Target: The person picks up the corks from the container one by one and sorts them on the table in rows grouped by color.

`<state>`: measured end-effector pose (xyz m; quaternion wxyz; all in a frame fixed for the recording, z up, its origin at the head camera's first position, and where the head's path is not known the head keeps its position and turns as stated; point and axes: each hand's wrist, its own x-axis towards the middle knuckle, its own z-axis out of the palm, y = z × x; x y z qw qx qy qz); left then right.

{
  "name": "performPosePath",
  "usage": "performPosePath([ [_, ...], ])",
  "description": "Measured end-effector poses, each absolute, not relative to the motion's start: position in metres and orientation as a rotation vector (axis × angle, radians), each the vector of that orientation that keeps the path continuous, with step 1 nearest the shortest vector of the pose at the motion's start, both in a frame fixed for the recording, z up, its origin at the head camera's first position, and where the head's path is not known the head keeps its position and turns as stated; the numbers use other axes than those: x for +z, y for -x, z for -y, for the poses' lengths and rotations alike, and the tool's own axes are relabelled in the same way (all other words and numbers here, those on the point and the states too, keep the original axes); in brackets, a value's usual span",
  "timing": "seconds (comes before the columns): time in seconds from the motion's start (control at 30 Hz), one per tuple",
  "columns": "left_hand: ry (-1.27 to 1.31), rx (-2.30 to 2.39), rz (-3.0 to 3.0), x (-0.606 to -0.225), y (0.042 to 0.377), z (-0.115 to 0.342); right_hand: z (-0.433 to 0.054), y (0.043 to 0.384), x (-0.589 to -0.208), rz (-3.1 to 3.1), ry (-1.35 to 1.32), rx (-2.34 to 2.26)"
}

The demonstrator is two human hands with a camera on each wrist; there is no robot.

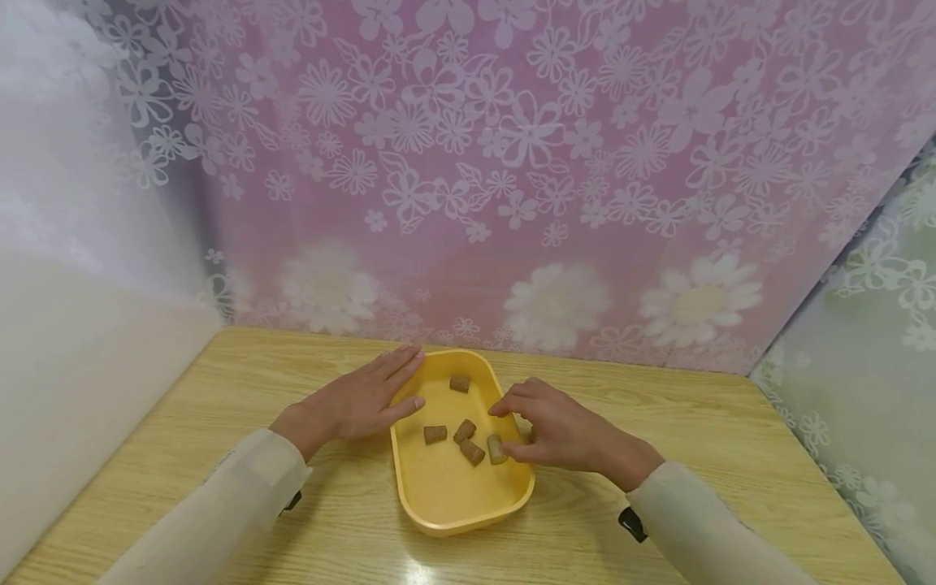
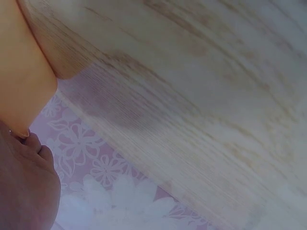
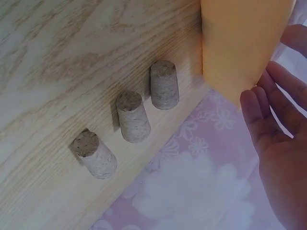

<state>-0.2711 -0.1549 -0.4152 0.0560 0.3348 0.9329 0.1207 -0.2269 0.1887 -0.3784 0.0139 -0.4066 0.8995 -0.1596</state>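
A yellow plastic tray (image 1: 446, 508) lies on the table with several corks in it: brown ones such as one cork (image 1: 435, 435) on its left side, and a paler cork (image 1: 496, 449) by the right wall. My left hand (image 1: 369, 396) rests flat along the tray's left rim, thumb reaching over the inside. Over the right rim is my right hand (image 1: 563, 426), its thumb tip beside the pale cork and its index finger apart from it. In the right wrist view, fingertips of the right hand (image 3: 283, 115) meet the tray's outer wall (image 3: 240, 43).
Three corks stand upright in a row on the wooden table (image 1: 658, 504), right of the tray; the middle cork (image 3: 133, 116) shows in the right wrist view. The head view mostly hides them behind the right hand. A pink flowered cloth (image 1: 453, 244) hangs behind the table.
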Motion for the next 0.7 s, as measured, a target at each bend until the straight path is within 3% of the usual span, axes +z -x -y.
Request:
performPosePath([
  [0.7, -1.009, 0.354, -2.831, -0.414, 0.271, 0.154, -0.164, 0.236, -0.377, -2.763, 1.656, 0.273],
])
